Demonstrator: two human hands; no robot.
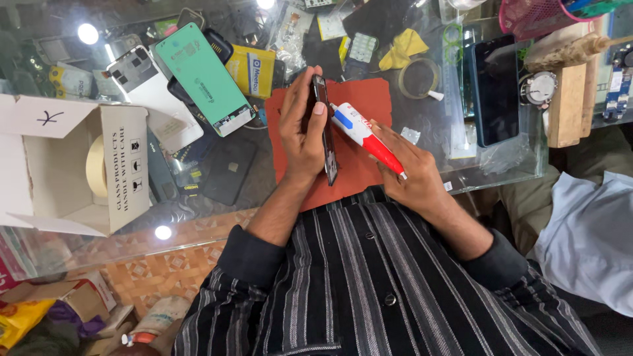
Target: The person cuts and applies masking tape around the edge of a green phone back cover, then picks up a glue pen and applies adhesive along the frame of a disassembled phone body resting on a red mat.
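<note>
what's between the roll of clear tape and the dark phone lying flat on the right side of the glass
In the head view, a clear ruler lies on the glass table between the tape roll and the dark phone; nothing else sits there.

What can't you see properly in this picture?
- Head view: the phone is held edge-on in the left hand, so its screen side stays hidden.
- The glue tube tip is too small to show glue.
- The pink basket is cut off by the top edge.
</note>
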